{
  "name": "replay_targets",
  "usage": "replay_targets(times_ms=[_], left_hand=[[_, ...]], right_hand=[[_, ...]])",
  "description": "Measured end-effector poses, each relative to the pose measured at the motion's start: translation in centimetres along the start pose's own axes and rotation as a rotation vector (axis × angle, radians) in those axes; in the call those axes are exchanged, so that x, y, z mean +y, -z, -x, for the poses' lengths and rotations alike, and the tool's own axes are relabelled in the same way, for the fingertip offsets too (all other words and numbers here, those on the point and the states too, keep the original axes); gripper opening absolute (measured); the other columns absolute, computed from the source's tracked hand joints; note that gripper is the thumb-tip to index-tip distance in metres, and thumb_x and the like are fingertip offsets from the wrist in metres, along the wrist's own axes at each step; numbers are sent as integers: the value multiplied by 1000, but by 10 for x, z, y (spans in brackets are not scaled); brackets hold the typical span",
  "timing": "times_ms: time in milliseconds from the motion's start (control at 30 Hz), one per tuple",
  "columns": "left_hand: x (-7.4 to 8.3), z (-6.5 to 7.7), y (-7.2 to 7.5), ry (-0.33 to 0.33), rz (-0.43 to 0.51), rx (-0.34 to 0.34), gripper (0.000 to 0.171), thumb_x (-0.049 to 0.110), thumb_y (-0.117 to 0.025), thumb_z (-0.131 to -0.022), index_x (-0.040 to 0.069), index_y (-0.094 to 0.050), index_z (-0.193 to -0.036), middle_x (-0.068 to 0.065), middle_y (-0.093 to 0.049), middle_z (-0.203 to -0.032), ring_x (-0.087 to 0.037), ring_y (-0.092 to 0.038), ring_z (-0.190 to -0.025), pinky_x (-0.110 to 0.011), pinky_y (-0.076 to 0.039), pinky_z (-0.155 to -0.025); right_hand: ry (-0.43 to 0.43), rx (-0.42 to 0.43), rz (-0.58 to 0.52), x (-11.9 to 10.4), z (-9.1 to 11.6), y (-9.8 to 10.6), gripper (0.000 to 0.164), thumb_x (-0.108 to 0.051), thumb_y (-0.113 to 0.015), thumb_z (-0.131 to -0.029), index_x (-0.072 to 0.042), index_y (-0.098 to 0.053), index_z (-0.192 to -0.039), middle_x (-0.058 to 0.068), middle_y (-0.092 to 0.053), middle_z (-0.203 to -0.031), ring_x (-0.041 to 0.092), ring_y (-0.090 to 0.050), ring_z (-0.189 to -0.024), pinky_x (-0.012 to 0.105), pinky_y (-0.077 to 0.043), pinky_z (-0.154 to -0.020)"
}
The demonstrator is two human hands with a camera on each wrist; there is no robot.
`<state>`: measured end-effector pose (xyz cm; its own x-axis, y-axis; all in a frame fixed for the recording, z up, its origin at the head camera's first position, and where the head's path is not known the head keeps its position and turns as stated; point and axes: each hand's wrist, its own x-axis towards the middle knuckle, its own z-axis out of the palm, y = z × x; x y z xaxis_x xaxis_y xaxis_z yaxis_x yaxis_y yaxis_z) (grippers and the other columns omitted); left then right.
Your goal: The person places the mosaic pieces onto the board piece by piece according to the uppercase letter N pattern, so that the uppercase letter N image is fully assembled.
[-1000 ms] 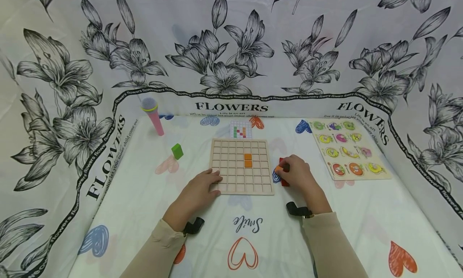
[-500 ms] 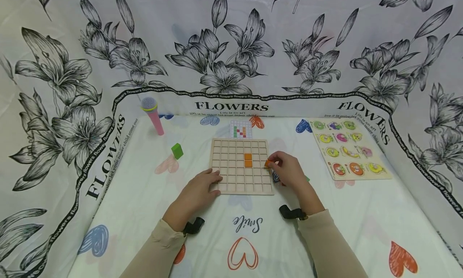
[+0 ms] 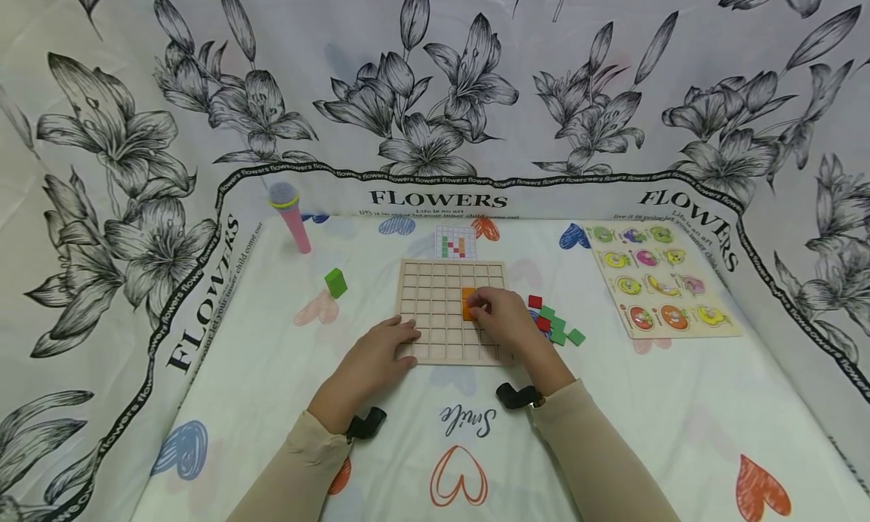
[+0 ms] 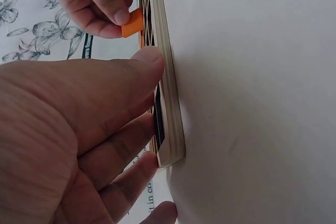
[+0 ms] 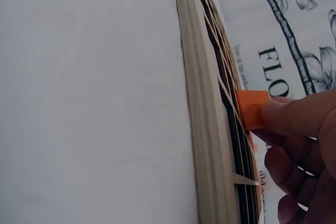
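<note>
Two bare hands meet at a gridded wooden board [image 3: 435, 342] on the cloth-covered table [image 3: 408, 469]. The right hand [image 3: 506, 322] reaches in over the board's right edge, its grip narrowed to a pinch of thumb and finger on an orange tile [image 5: 253, 108] at the grid, right of centre; whether that tile is seated in a cell I cannot tell. More orange [image 3: 467, 293] shows in the grid just beside it, partly covered by the fingers. The left hand [image 3: 370, 359] rests at the near left corner, fingers loosely extended across the edge. A strip of cloth separates the board's right edge from scattered red and green tiles [image 3: 557, 323]; the right wrist passes on their near side. Just beyond the far edge lies a pattern card [image 3: 455, 242]. Wider gaps lie to the green block [image 3: 336, 283] on the left, the pink microphone [image 3: 291, 218] behind it, and the fruit puzzle [image 3: 686, 333], well apart on the right.
</note>
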<state>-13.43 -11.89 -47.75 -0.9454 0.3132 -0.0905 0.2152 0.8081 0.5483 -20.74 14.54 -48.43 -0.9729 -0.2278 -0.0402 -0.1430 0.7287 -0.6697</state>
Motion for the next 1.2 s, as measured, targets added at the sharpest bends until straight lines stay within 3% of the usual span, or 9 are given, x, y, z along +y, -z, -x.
replay_targets(times_ms=[167, 433, 933, 1067, 1200], left_hand=[[1, 0, 0, 1, -2, -3, 51, 16, -83, -97, 12, -70, -145, -3, -58, -164, -30, -42, -161, -56, -40, -128], [2, 1, 1, 5, 4, -5, 51, 16, -83, -97, 12, -70, -145, -3, -58, -164, -31, -42, -161, -56, -40, -128], [3, 1, 1, 3, 1, -3, 51, 15, -83, -96, 11, -70, -145, -3, -58, -164, -31, -42, -161, -57, -40, -128], [3, 1, 1, 5, -2, -2, 51, 16, -83, -97, 12, -70, -146, -2, -58, -164, -30, -42, -161, -56, -40, -128], [3, 1, 2, 7, 0, -2, 50, 16, -83, -97, 12, -70, -145, -3, -57, -164, -30, -42, -161, -57, -40, -128]], right_hand=[[-8, -11, 21, 0, 2, 0, 6, -17, -75, -104, -21, -77, -109, 0, -71, -100, 23, -61, -86, 33, -55, -76], [-16, -55, 19, 1, 7, -1, 8, -18, -77, -104, -20, -79, -111, -1, -71, -108, 21, -61, -94, 35, -57, -87], [20, -29, 77, 4, 6, -5, 7, -17, -76, -104, -19, -82, -108, -2, -68, -109, 20, -60, -96, 34, -57, -86], [15, -2, 54, 9, 7, 3, 9, -18, -75, -105, -17, -81, -111, 1, -70, -110, 21, -60, -95, 35, -55, -85], [-53, 71, 46, 28, 6, 25, 19, -20, -71, -107, -12, -78, -122, 6, -71, -117, 25, -62, -98, 39, -56, -86]])
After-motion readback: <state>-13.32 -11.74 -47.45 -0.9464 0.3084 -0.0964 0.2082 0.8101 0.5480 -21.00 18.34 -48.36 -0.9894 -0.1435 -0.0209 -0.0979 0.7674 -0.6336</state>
